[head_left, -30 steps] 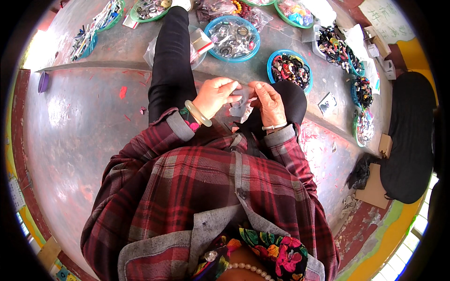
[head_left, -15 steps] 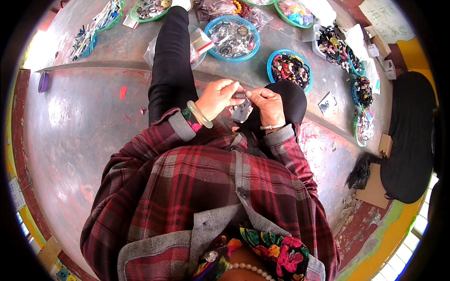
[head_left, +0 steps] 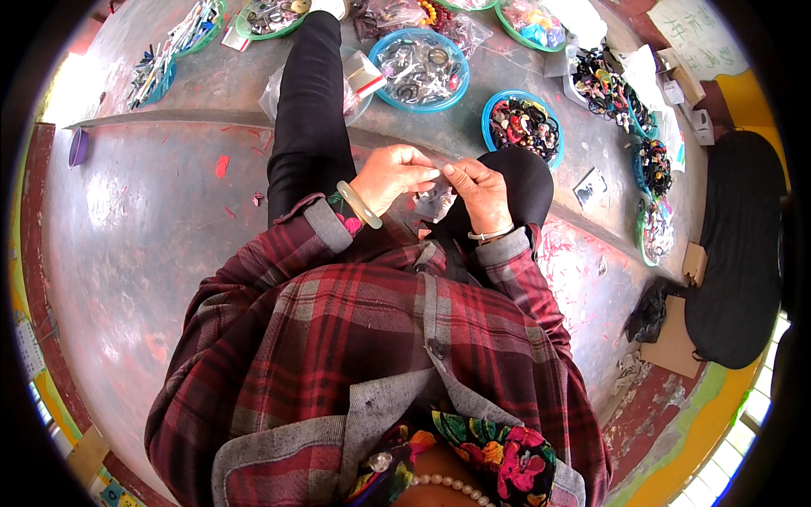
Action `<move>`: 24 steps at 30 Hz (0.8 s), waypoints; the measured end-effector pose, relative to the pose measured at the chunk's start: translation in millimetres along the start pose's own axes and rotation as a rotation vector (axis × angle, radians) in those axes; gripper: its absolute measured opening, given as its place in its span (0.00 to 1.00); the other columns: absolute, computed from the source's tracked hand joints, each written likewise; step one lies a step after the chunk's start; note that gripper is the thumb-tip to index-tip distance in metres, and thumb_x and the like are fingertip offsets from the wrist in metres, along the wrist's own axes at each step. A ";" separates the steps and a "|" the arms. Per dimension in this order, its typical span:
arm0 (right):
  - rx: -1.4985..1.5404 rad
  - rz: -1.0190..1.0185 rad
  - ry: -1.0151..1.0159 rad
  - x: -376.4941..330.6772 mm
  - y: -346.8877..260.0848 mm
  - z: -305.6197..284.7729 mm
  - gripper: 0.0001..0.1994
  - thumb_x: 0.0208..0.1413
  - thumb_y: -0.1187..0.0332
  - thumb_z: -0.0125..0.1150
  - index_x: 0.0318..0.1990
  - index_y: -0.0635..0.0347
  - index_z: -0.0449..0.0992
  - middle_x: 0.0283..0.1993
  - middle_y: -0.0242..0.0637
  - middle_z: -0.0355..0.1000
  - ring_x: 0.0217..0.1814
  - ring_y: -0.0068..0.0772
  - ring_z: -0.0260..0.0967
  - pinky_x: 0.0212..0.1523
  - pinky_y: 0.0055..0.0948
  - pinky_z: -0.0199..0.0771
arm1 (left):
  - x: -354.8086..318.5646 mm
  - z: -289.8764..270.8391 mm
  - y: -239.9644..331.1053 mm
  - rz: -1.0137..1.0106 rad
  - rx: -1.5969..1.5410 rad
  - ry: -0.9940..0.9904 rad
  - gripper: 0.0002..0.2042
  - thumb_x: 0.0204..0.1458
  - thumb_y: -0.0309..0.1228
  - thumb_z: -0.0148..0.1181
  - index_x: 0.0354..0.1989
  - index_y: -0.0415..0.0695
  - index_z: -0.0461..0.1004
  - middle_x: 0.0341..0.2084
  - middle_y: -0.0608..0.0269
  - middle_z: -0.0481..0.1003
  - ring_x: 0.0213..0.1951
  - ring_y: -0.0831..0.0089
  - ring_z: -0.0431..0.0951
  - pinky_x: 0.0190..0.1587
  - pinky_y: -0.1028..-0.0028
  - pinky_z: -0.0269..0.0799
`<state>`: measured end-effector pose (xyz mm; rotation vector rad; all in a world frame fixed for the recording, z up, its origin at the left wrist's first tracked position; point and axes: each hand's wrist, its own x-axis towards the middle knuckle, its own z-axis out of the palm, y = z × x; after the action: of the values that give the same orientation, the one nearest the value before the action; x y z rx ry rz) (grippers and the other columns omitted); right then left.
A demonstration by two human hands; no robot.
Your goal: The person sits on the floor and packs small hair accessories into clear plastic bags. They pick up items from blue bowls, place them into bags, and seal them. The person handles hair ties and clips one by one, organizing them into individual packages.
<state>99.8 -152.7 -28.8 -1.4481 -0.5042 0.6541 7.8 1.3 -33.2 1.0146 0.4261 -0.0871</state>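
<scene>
My left hand [head_left: 390, 175] and my right hand [head_left: 480, 191] meet in front of my chest, fingertips almost touching. Between them they pinch the top of a small clear plastic bag [head_left: 436, 201], which hangs down over my black trousers [head_left: 311, 118]. What is inside the bag is too small to tell. A pale green bangle [head_left: 359, 204] sits on my left wrist and a thin bracelet [head_left: 490, 234] on my right. My sleeves are red plaid.
Blue round trays of small jewellery pieces stand ahead: one [head_left: 421, 69] in the middle, one [head_left: 524, 125] to its right, several more [head_left: 650, 169] along the right. A green tray [head_left: 270, 17] is at the far left. A black cushion [head_left: 739, 245] lies right, on the concrete floor [head_left: 152, 228].
Both hands have drawn closer together and risen slightly, fingertips now pinching the top of the small clear bag. Nothing else has moved.
</scene>
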 end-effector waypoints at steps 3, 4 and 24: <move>-0.179 -0.167 0.016 -0.8 -1.1 1.6 0.03 0.48 0.74 0.61 0.27 0.64 0.77 0.24 0.30 0.68 0.27 0.19 0.62 0.28 0.19 0.60 | -0.4 -2.6 0.1 -0.016 -0.021 -0.008 0.07 0.51 0.24 0.54 0.37 0.35 0.71 0.36 0.60 0.73 0.36 0.76 0.74 0.41 0.77 0.73; -0.238 -0.220 0.025 -0.6 -1.9 2.2 0.03 0.48 0.74 0.61 0.27 0.64 0.77 0.24 0.31 0.68 0.26 0.19 0.62 0.28 0.20 0.60 | 0.8 -4.2 -0.4 -0.030 -0.051 -0.019 0.07 0.52 0.25 0.54 0.37 0.35 0.71 0.36 0.59 0.73 0.37 0.76 0.74 0.40 0.77 0.73; -0.031 -0.062 0.125 4.8 3.4 -10.2 0.05 0.50 0.72 0.60 0.27 0.64 0.75 0.26 0.27 0.68 0.28 0.16 0.60 0.30 0.17 0.60 | 7.9 -1.0 17.5 0.036 0.046 0.009 0.08 0.52 0.29 0.55 0.32 0.35 0.73 0.25 0.62 0.74 0.27 0.76 0.76 0.29 0.81 0.73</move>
<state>109.9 -156.8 -33.3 -1.4867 -0.4615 0.5051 19.4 12.5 -22.6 1.0676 0.4152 -0.0601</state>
